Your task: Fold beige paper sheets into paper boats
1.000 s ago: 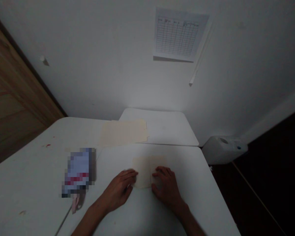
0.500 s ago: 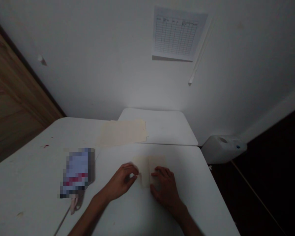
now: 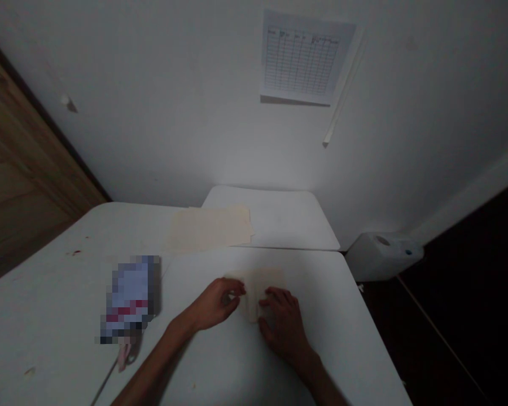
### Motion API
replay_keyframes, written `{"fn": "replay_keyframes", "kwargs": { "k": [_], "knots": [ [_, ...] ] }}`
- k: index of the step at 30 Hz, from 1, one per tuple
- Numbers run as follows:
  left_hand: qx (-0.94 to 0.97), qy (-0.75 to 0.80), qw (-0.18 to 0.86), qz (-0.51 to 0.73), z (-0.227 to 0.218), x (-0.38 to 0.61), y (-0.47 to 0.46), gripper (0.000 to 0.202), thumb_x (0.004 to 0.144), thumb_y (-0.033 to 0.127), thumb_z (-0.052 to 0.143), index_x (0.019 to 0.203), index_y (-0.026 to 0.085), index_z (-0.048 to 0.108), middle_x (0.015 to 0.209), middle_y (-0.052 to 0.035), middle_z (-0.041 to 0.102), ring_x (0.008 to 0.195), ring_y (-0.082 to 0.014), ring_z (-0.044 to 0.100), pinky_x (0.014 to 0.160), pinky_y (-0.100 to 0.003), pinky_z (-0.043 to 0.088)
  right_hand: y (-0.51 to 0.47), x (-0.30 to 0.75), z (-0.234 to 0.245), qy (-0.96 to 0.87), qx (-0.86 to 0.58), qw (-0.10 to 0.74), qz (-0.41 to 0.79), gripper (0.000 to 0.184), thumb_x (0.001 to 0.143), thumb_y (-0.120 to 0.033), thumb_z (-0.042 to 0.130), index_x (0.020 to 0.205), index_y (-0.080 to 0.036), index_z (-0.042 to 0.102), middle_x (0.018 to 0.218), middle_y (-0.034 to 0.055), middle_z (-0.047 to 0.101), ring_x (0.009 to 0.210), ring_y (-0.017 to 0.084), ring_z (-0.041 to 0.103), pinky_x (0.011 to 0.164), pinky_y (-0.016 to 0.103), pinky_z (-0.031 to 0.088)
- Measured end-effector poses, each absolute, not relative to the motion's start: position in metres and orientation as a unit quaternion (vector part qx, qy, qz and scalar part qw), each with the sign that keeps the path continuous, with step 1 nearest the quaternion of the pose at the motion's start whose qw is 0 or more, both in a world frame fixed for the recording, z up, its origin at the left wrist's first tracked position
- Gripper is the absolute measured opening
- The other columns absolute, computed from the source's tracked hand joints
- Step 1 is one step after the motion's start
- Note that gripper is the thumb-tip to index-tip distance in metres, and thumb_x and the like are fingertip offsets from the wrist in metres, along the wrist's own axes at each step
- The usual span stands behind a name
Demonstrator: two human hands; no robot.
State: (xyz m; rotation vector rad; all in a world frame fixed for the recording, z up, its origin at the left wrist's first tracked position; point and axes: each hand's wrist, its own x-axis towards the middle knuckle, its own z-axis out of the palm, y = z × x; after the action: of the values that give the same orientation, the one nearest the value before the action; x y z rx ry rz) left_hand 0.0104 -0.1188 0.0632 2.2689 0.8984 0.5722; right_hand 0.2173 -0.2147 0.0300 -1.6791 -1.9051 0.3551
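Note:
A small cream paper (image 3: 262,282) lies on the white table (image 3: 342,327) in front of me. My left hand (image 3: 215,304) pinches the paper's left edge and has lifted it over toward the middle, so the sheet is partly folded. My right hand (image 3: 281,321) lies flat with its fingers spread on the paper's right half, pressing it down.
A larger cream sheet (image 3: 209,228) lies further back on the table. A blurred-out flat item (image 3: 129,299) lies to the left, with a pinkish tool (image 3: 125,355) below it. A white container (image 3: 383,256) stands off the table's right. A printed chart (image 3: 305,56) hangs on the wall.
My left hand has closed on the paper's left edge and carried it rightward over the sheet. My right hand has stayed pressed on the right half.

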Motion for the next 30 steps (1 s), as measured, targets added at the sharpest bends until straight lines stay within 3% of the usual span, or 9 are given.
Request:
{"fn": "replay_keyframes", "kwargs": {
  "k": [16,30],
  "knots": [
    [0.868,0.346,0.296,0.197,0.057,0.024,-0.105,0.017,0.088,0.026,0.048,0.086,0.018,0.063,0.084,-0.0040,0.064,0.078,-0.0175,0.059,0.071,-0.029,0.047,-0.212,0.217,0.033,-0.706,-0.639,0.274,0.135,0.033,0.070,-0.022,0.065,0.102,-0.027,0.063,0.121,0.0050,0.058,0.115,0.026,0.048,0.097,0.039,0.036],
    [0.893,0.344,0.212,0.197,0.043,0.040,-0.096,0.012,0.088,0.021,0.047,0.085,0.018,0.059,0.084,-0.0050,0.060,0.080,-0.0190,0.056,0.073,-0.031,0.046,-0.213,0.215,0.035,-0.706,-0.639,0.276,0.127,0.035,0.069,-0.020,0.064,0.103,-0.027,0.062,0.120,0.0049,0.058,0.114,0.027,0.049,0.095,0.039,0.038]
  ]
}}
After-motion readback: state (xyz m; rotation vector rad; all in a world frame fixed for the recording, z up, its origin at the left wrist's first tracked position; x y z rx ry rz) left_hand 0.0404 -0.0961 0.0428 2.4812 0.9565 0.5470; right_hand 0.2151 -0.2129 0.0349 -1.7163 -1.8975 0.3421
